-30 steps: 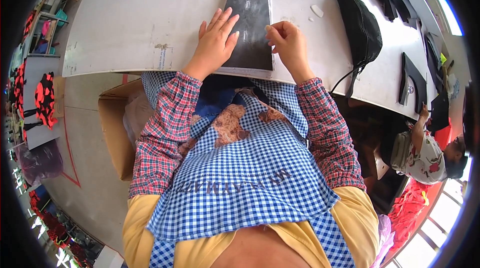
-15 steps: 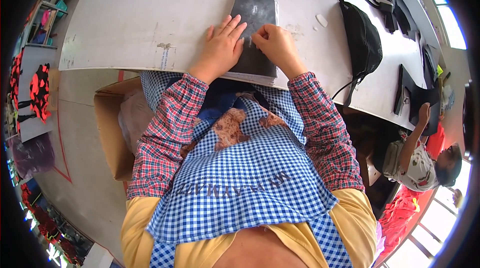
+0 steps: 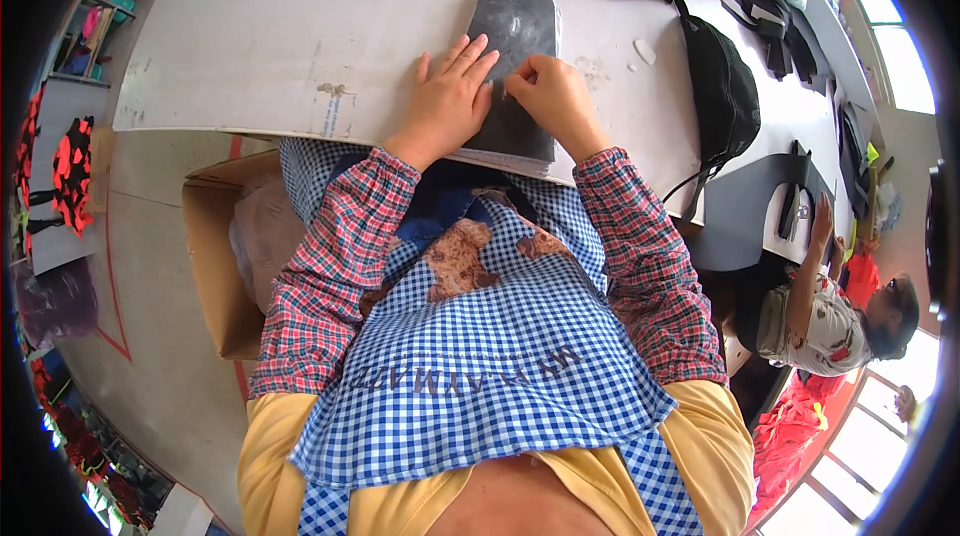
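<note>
A stack of dark, round-ended flat pieces with pale layers at its edges [image 3: 514, 24] lies on the white table before me. Faint whitish marks show on its top piece. My left hand [image 3: 447, 101] rests flat on the stack's left side, fingers spread. On the right side, my right hand [image 3: 556, 101] is closed in a pinch, its fingertips down against the dark surface. Whatever those fingers grip is hidden. Right of the stack lie a white chalk-like piece [image 3: 644, 51] and a smaller white bit [image 3: 631, 67].
A black waist bag [image 3: 722, 86] with its strap lies to the right. Beyond it a co-worker [image 3: 815, 321] sits by a large dark sheet [image 3: 735, 211] and black strips. An open cardboard box [image 3: 215, 266] stands below the table's left edge [image 3: 230, 129].
Both my hands stay almost in place on the stack. At the right, the co-worker's dark sheet has spread out toward me at the table's edge, and the co-worker's arms have shifted.
</note>
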A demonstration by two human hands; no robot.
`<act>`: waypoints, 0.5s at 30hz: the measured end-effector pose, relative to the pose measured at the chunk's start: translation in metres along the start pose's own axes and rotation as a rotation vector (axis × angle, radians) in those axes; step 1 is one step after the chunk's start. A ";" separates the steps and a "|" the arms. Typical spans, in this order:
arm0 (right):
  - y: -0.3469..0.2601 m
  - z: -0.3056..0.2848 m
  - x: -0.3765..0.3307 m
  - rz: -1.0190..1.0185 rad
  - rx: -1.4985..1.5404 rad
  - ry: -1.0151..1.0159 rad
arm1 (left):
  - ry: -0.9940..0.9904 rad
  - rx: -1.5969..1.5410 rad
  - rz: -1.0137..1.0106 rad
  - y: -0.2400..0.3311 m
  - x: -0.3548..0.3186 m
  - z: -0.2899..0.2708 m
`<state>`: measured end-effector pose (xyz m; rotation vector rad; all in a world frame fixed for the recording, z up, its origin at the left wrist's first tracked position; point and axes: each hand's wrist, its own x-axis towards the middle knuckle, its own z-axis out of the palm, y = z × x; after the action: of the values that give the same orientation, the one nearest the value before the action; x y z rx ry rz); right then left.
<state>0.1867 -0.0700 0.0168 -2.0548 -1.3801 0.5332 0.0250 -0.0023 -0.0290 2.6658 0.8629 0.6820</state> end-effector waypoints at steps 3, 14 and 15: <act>0.000 -0.002 0.001 -0.031 -0.062 -0.055 | 0.010 -0.009 0.002 -0.001 -0.001 0.001; 0.018 -0.021 0.070 0.171 0.290 -0.063 | -0.006 -0.020 -0.012 0.003 0.000 -0.003; 0.018 -0.021 0.076 0.169 0.290 -0.062 | -0.004 -0.019 -0.010 0.003 0.000 -0.003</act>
<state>0.2410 -0.0101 0.0203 -1.9378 -1.0948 0.8241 0.0252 -0.0043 -0.0254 2.6434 0.8642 0.6782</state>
